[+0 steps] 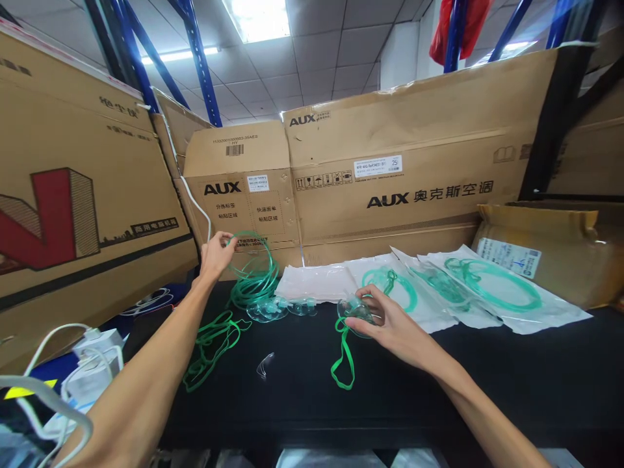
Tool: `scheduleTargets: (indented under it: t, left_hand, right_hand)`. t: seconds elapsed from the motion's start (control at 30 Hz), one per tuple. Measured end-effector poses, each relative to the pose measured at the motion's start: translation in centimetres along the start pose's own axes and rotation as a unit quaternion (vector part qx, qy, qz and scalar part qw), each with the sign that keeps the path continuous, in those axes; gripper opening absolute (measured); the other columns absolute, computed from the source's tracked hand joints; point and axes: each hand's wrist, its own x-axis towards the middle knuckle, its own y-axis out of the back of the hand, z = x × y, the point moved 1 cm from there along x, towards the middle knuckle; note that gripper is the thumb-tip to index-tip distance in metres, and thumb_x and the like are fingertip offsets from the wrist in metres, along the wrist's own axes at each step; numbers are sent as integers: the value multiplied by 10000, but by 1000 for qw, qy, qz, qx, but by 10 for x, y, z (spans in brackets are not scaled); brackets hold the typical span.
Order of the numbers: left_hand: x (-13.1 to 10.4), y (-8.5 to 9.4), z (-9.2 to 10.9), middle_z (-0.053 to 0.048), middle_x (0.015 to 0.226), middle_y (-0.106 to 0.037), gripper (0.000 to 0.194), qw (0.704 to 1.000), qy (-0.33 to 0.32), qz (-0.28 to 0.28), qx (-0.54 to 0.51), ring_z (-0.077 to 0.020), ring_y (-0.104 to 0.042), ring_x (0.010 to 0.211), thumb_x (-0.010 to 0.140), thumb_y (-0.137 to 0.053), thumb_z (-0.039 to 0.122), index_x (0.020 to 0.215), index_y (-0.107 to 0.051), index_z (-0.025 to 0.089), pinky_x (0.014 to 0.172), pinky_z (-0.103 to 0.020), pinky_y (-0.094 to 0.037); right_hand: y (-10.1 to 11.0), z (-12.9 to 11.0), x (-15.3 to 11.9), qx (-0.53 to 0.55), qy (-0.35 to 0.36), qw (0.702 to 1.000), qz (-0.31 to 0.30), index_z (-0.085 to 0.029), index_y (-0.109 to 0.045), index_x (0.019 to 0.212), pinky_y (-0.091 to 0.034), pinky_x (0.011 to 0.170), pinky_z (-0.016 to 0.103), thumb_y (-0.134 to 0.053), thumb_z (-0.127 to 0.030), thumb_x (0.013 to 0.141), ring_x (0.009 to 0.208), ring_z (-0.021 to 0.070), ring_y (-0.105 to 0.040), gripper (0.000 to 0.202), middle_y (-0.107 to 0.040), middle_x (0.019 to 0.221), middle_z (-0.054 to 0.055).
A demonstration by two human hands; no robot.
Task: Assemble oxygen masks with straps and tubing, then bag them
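My left hand (pixel 218 252) is raised at the back left, its fingers closed on a strand of green tubing (pixel 253 286) whose coils lie below it. With my right hand (pixel 385 318) I grip a clear mask (pixel 351 308), and a green elastic strap (pixel 344 364) hangs from it onto the black table (pixel 302 403). Between my hands lie other clear masks (pixel 268 309), beside the coils. A bundle of green straps (pixel 212 344) rests at the left. Nearer the front is a small thin wire piece (pixel 264 366).
White bags with green tubing (pixel 502 286) lie at the right, next to an open cardboard box (pixel 550 247). A flat white packet (pixel 316 283) sits at the centre back. Large cartons (pixel 414 149) stand behind. White plugs and cables (pixel 97 354) crowd the left edge.
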Motion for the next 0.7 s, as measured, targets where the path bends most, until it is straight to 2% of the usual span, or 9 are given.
scheduleTargets:
  t: [0.07,0.17,0.27,0.4,0.5,0.6,0.7]
  left_hand:
    - [3,1,0,-112,1294,-635,368,1000,1,-16,2,-252,-663,1088,1001,-637,354,1314,-606,163,915,-459,-581]
    - [3,-4,-10,-106,1279,-642,357,996,41,-74,29,-254,-665,1082,997,-642,359,1291,-620,157,909,-456,-583]
    - [-3,-17,-24,-107,1278,-641,355,984,97,-133,64,-253,-663,1093,991,-654,357,1288,-621,165,911,-451,-580]
    - [-18,-37,-39,-98,1266,-646,345,973,117,-183,79,-253,-665,1099,980,-671,352,1277,-629,181,903,-430,-581]
    - [-28,-45,-45,-99,1272,-643,350,973,120,-182,73,-255,-663,1103,978,-675,342,1283,-625,179,905,-434,-582]
    - [-33,-46,-48,-104,1287,-636,360,980,117,-155,47,-259,-659,1113,979,-672,341,1296,-619,179,912,-440,-580]
    - [-34,-42,-48,-104,1299,-632,353,987,110,-117,7,-259,-655,1122,982,-668,342,1295,-621,187,921,-441,-577]
  right_hand:
    - [0,0,0,3,1,1000,0,-292,-525,1102,-478,926,342,-739,-546,860,1119,228,-564,411,-557,1111,16]
    - [0,0,0,9,1,1000,-1,-289,-530,1101,-458,959,360,-747,-538,857,1124,231,-564,410,-559,1108,15]
    - [-1,2,1,19,-5,1000,-1,-287,-533,1099,-451,973,378,-760,-539,846,1143,242,-561,423,-560,1115,22]
    - [-1,1,1,48,-14,999,1,-289,-540,1097,-463,946,379,-789,-513,825,1137,248,-567,431,-570,1085,23]
    - [-2,-3,0,97,-23,995,-8,-305,-517,1198,-501,869,353,-782,-464,834,1067,232,-606,478,-603,1073,25]
    - [0,-7,-2,150,-45,988,-15,-296,-506,1322,-524,763,325,-720,-405,862,905,197,-648,519,-634,1068,34]
    - [5,-7,-2,174,-66,983,-7,-265,-568,1255,-491,633,289,-624,-370,890,706,149,-606,384,-611,915,3]
